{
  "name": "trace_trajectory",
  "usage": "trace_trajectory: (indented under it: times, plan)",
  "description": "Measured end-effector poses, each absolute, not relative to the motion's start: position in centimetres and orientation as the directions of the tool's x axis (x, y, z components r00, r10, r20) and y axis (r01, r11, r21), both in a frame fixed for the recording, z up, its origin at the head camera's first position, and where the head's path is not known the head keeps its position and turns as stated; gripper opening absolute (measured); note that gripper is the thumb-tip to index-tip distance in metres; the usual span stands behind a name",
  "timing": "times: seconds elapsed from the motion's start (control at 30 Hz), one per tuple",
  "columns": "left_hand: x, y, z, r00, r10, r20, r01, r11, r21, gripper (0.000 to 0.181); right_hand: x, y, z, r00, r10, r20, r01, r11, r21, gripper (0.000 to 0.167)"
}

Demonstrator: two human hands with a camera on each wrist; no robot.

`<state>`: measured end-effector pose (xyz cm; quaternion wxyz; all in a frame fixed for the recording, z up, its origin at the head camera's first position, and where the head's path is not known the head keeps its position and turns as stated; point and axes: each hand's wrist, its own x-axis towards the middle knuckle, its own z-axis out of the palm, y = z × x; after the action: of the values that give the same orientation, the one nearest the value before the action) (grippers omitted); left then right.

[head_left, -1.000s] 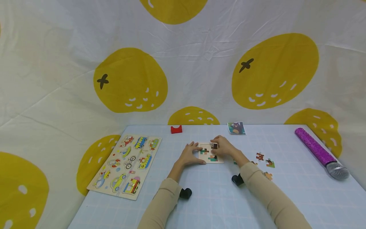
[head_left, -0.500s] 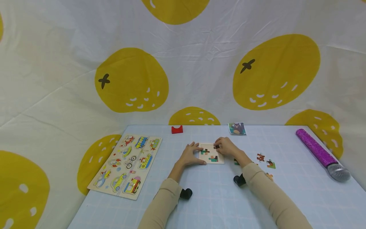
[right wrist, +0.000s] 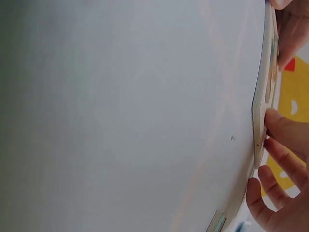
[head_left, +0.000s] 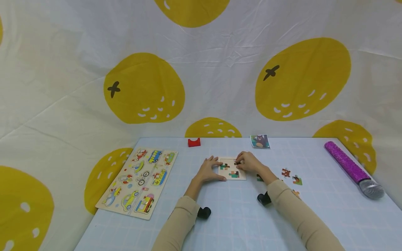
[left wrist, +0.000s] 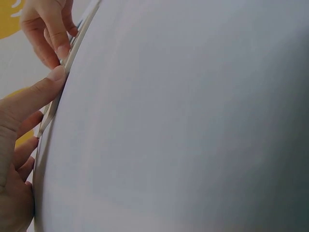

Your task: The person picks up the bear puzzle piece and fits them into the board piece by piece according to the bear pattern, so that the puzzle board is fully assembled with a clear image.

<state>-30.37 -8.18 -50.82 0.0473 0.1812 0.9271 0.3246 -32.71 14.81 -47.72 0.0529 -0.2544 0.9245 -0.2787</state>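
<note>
A small light wooden jigsaw tray (head_left: 243, 177) lies on the table, with teal and brown pieces inside. My left hand (head_left: 207, 170) holds it at the left, thumb at the near edge and fingers along the side. In the left wrist view the left thumb (left wrist: 41, 94) touches the tray's rim. My right hand (head_left: 250, 162) is over the tray's right part, thumb and index finger pinching a dark puzzle piece (head_left: 236, 162), mostly hidden by the fingertips. In the right wrist view the right hand (right wrist: 289, 169) is beside the tray's edge; the piece is out of sight there.
Loose puzzle pieces (head_left: 297, 180) lie right of the right forearm, some partly hidden by it. A bear picture card (head_left: 260, 141) and a red block (head_left: 194, 142) sit at the back. A vehicle puzzle board (head_left: 138, 183) lies left, a glittery purple microphone (head_left: 347, 162) right.
My right hand has shifted slightly right over the tray, and its fingers have drawn closer together on the dark puzzle piece. The left hand has stayed in place on the tray.
</note>
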Motion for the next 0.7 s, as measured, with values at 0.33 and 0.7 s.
trace_trajectory:
  times: [0.33,0.7]
  plan:
    - [-30.3,-8.2,-50.9,-0.928,0.370,0.038,0.311,0.717,0.623,0.070,-32.6,15.2,-47.7,-0.890,-0.453,0.057,-0.401,0.714,-0.574,0.025]
    - [-30.1,-8.1,-50.8,-0.927,0.372,0.039,0.315,0.720,0.618,0.072,-33.2,16.5,-47.9,-0.893,-0.450,0.012,-0.342,0.661,-0.668,0.046]
